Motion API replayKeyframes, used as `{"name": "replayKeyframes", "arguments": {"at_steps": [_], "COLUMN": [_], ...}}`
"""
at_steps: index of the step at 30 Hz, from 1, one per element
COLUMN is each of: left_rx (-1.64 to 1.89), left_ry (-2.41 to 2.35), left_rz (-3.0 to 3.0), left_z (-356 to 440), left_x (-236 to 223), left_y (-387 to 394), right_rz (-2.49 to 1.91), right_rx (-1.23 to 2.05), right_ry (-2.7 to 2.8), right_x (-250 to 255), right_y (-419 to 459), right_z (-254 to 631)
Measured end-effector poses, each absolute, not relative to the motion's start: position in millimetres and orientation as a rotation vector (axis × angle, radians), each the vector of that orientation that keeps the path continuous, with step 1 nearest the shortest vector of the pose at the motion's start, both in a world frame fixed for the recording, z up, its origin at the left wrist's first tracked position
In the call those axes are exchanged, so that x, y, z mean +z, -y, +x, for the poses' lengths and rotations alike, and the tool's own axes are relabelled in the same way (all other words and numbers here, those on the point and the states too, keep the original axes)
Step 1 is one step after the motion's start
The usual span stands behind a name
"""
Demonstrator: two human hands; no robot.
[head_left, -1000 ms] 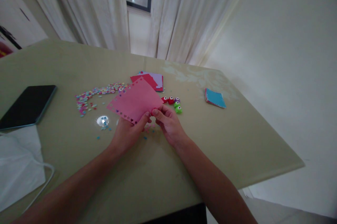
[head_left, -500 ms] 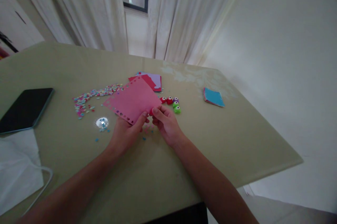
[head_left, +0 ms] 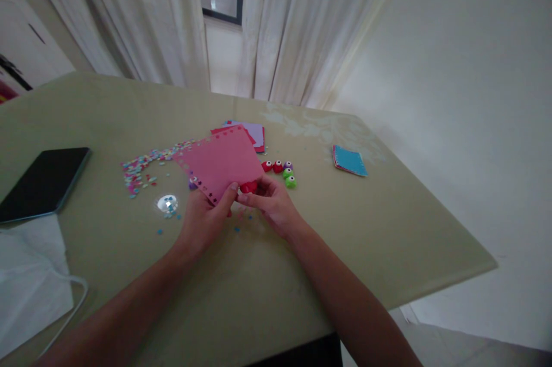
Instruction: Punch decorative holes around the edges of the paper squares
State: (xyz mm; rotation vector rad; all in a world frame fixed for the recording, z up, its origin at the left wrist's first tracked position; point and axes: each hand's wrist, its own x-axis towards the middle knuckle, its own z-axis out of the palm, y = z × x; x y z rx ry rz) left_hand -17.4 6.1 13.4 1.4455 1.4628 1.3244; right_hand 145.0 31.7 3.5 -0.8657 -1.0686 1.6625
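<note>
A square sheet of pink paper (head_left: 222,163), with small shapes cut along several of its edges, is held above the table. My left hand (head_left: 208,211) grips its near edge, thumb on top. My right hand (head_left: 276,203) is closed around a small red paper punch (head_left: 249,187) at the sheet's near right corner. How far the corner sits in the punch is hidden by my fingers. Just beyond my right hand stand other small punches with eyes, among them a red one (head_left: 278,166) and a green one (head_left: 290,182). A purple one (head_left: 192,183) peeks out under the sheet's left edge.
Punched paper bits (head_left: 149,161) lie strewn at the left, near a clear round lid-like piece (head_left: 167,203). Coloured sheets (head_left: 256,134) lie behind the pink paper. A blue-topped paper stack (head_left: 350,160) is at right; a black tablet (head_left: 45,183) and white cloth-like item (head_left: 32,281) at left.
The pink sheet has turned slightly. My right hand has shifted its fingers on the red punch, so more of the punch shows. The left hand keeps its grip on the paper.
</note>
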Motion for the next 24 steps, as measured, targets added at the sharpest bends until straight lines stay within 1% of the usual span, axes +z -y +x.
{"name": "replayKeyframes", "arguments": {"at_steps": [12, 24], "left_rx": [1.357, 1.347], "left_ry": [-1.45, -1.484], "left_rz": [1.464, 1.379], "left_z": [-19.2, -19.7], "left_x": [11.6, 13.8], "left_y": [-6.3, -4.8], "right_rz": [-0.942, -0.876], "right_rx": [1.487, 1.564], "right_ry": [1.278, 1.28], "right_x": [11.7, 9.2], "right_y": [-33.8, -33.9], "right_z": [151.1, 154.5]}}
